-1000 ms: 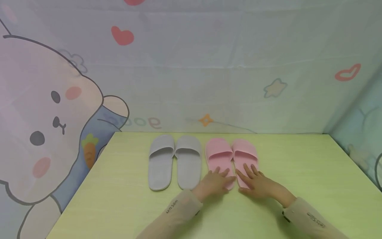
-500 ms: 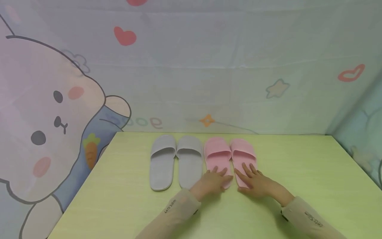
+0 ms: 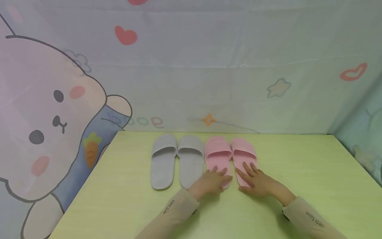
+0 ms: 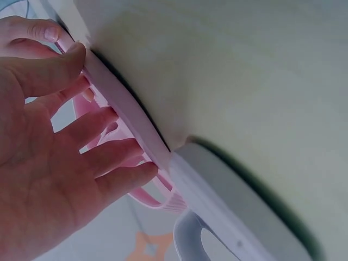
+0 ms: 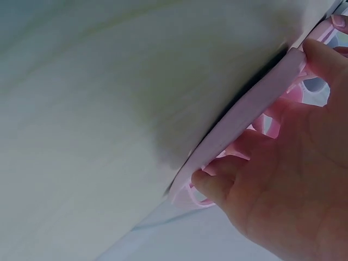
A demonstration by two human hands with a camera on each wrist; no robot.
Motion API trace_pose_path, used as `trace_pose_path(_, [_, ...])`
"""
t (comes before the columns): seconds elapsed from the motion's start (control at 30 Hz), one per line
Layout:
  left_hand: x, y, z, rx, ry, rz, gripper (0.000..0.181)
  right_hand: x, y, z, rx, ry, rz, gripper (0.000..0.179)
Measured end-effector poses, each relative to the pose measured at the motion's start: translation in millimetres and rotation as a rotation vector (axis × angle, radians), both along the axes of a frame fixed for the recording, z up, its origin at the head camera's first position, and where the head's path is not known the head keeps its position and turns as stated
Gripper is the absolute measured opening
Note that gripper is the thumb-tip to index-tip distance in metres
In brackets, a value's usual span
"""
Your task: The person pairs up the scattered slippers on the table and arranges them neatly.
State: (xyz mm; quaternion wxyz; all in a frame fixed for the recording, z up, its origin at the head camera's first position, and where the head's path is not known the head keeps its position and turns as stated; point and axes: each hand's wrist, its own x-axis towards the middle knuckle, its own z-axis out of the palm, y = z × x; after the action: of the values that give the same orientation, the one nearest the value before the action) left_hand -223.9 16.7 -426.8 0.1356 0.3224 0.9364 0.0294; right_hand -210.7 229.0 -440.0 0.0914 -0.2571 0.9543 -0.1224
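Note:
Two pink slippers lie side by side on the table, toes toward the back wall. My left hand (image 3: pixel 211 182) rests spread over the heel end of the left pink slipper (image 3: pixel 218 146). On the heel end of the right pink slipper (image 3: pixel 243 145) lies my right hand (image 3: pixel 257 182), its fingers fanned out. In the left wrist view, my left fingertips touch the edge and top of the pink sole (image 4: pixel 122 106). The right wrist view has my right thumb and fingers along the other pink sole (image 5: pixel 247 111). Both heels are partly covered by the hands.
A pair of grey slippers, the left one (image 3: pixel 162 169) and the right one (image 3: pixel 191 164), lies just left of the pink pair. The pale green table (image 3: pixel 298 166) ends at a printed cloth backdrop (image 3: pixel 223 83) behind.
The pink slippers have shifted slightly left with both hands, narrowing the gap to the grey pair. In the last half second hardly anything moves. The head view has turned slightly.

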Motion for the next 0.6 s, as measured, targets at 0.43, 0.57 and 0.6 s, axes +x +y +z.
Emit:
trace_pose_path(0.43, [-0.1, -2.1, -0.9, 0.012, 0.008, -0.009, 0.053, 0.2, 0.4, -0.2, -0.016, 0.005, -0.005, 0.064])
trace_pose_path(0.57, [0.7, -1.4, 0.3, -0.002, 0.000, 0.002, 0.052, 0.1, 0.7, -0.4, -0.024, 0.000, -0.003, 0.064])
trace_pose_path(0.6, [0.6, -1.2, -0.1, -0.004, 0.001, 0.004, 0.053, 0.2, 0.8, -0.4, -0.027, 0.001, -0.003, 0.064])
